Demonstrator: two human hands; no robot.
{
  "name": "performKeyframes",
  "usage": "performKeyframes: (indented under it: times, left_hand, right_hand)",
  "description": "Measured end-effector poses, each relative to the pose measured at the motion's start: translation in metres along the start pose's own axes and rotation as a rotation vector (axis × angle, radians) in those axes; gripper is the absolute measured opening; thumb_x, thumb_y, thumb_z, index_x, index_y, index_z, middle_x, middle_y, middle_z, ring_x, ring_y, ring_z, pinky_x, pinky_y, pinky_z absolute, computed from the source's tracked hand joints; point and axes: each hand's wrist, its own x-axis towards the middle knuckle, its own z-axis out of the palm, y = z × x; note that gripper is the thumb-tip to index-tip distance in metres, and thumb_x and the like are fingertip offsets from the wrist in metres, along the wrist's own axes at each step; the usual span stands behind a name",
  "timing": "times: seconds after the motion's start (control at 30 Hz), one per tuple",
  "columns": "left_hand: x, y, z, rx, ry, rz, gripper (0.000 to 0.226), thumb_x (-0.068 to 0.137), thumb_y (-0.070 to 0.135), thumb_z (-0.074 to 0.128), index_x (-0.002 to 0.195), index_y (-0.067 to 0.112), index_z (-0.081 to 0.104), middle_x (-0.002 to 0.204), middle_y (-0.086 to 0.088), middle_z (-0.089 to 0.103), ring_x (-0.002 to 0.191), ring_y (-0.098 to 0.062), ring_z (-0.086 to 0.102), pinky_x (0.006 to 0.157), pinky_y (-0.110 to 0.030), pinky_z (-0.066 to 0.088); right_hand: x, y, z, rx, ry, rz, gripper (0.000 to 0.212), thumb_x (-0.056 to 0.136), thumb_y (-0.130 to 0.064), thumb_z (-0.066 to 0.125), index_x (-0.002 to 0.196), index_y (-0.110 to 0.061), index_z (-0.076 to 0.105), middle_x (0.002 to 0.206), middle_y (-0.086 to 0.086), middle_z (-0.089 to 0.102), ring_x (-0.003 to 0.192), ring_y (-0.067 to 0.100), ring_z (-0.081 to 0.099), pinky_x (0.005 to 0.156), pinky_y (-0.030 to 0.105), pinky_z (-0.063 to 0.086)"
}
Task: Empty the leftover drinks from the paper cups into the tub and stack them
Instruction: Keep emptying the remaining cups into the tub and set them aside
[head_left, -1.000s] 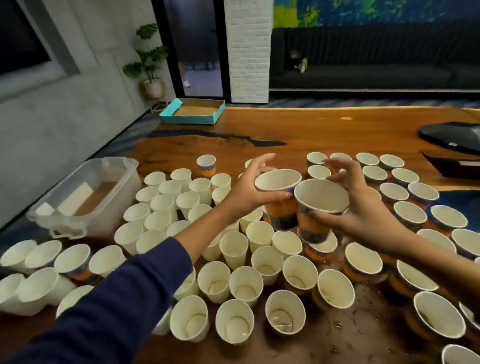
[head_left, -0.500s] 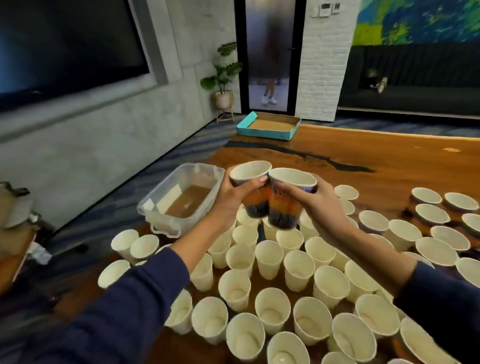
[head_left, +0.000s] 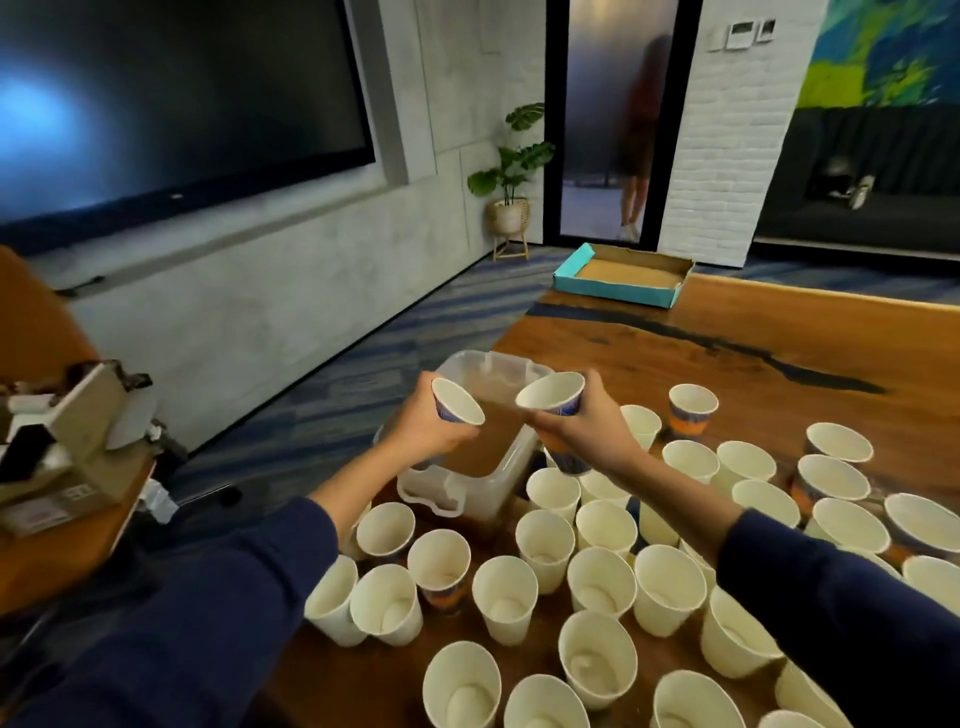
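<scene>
Wood table (head_left: 727, 332) w/ cups (head_left: 504, 597); carpet (head_left: 337, 395); wall screen (head_left: 171, 98).

head view, looking down, close over table (head_left: 779, 332)

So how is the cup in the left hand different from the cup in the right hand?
The left-hand cup is tipped over further, its mouth facing down to the right; the right-hand cup tilts less, its mouth facing left. The left hand hides most of its cup's side, while the right hand leaves more blue print showing. Both are white-lined paper cups held over the tub of brown liquid.
</scene>
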Motion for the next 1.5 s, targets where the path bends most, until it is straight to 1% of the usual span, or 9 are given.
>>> performKeyframes:
  times: [0.17,0.27,0.33,0.4,0.73,0.97,1.17,1.33,1.5]
  left_hand:
    - [0.008,-0.019,-0.015,0.352,-0.047,0.011,0.073,0.075,0.039,0.077,0.129,0.016,0.035,0.126,-0.006,0.053,0.114,-0.027,0.052,0.095,-0.041,0.047]
    - [0.011,-0.023,-0.019,0.497,-0.066,0.035,0.080,0.078,0.041,0.074,0.138,0.011,0.030,0.135,-0.009,0.048,0.123,-0.028,0.049,0.103,-0.043,0.040]
    - [0.013,-0.025,-0.020,0.577,-0.085,0.048,0.081,0.079,0.044,0.073,0.138,0.012,0.030,0.136,-0.009,0.048,0.123,-0.027,0.049,0.105,-0.043,0.037]
    - [0.016,-0.028,-0.021,0.639,-0.110,0.060,0.081,0.077,0.046,0.073,0.137,0.012,0.031,0.135,-0.009,0.049,0.123,-0.027,0.049,0.106,-0.043,0.036]
    - [0.020,-0.028,-0.021,0.768,-0.165,0.113,0.081,0.076,0.044,0.073,0.138,0.011,0.031,0.137,-0.011,0.047,0.125,-0.029,0.047,0.106,-0.042,0.032]
    - [0.016,-0.026,-0.018,0.835,-0.145,0.120,0.081,0.076,0.043,0.071,0.138,0.010,0.031,0.138,-0.013,0.047,0.126,-0.032,0.045,0.105,-0.042,0.029]
    - [0.016,-0.027,-0.019,0.884,-0.124,0.136,0.082,0.077,0.045,0.072,0.139,0.009,0.031,0.138,-0.014,0.046,0.127,-0.033,0.044,0.106,-0.043,0.029]
    - [0.015,-0.025,-0.015,0.954,-0.121,0.156,0.083,0.078,0.043,0.072,0.140,0.009,0.029,0.141,-0.015,0.043,0.130,-0.034,0.042,0.109,-0.045,0.027]
    - [0.017,-0.022,-0.013,1.014,-0.134,0.181,0.082,0.081,0.042,0.070,0.142,0.009,0.027,0.142,-0.017,0.042,0.131,-0.034,0.040,0.111,-0.046,0.026]
  right_hand:
    - [0.015,0.002,0.021,-0.148,-0.070,-0.021,0.078,0.077,-0.030,0.078,0.138,-0.016,0.032,0.128,0.001,0.053,0.102,0.011,0.051,0.081,0.024,0.049]
    - [0.021,0.006,0.033,-0.228,-0.108,-0.008,0.077,0.075,-0.034,0.079,0.136,-0.021,0.033,0.128,-0.001,0.055,0.111,0.018,0.055,0.093,0.039,0.051]
    - [0.024,0.006,0.038,-0.293,-0.116,0.006,0.075,0.075,-0.035,0.079,0.134,-0.022,0.034,0.128,-0.001,0.054,0.114,0.021,0.054,0.100,0.049,0.045]
    - [0.026,0.006,0.042,-0.350,-0.120,0.016,0.074,0.076,-0.037,0.077,0.134,-0.021,0.034,0.129,-0.001,0.054,0.117,0.022,0.052,0.104,0.052,0.040]
    - [0.032,0.008,0.049,-0.431,-0.113,0.021,0.075,0.077,-0.037,0.076,0.135,-0.019,0.032,0.130,-0.001,0.054,0.119,0.023,0.051,0.107,0.056,0.033]
    - [0.037,0.012,0.057,-0.465,-0.101,0.002,0.080,0.077,-0.036,0.076,0.139,-0.017,0.029,0.128,0.000,0.055,0.120,0.025,0.051,0.105,0.059,0.034]
    - [0.044,0.015,0.064,-0.564,-0.109,0.004,0.076,0.079,-0.035,0.074,0.138,-0.017,0.030,0.131,0.003,0.054,0.120,0.028,0.051,0.106,0.059,0.033]
    - [0.045,0.014,0.068,-0.691,-0.113,-0.025,0.077,0.084,-0.036,0.069,0.143,-0.014,0.025,0.143,0.006,0.043,0.131,0.030,0.042,0.112,0.060,0.021]
    - [0.046,0.015,0.071,-0.748,-0.121,-0.047,0.080,0.084,-0.036,0.068,0.146,-0.014,0.022,0.148,0.006,0.037,0.135,0.031,0.037,0.112,0.060,0.020]
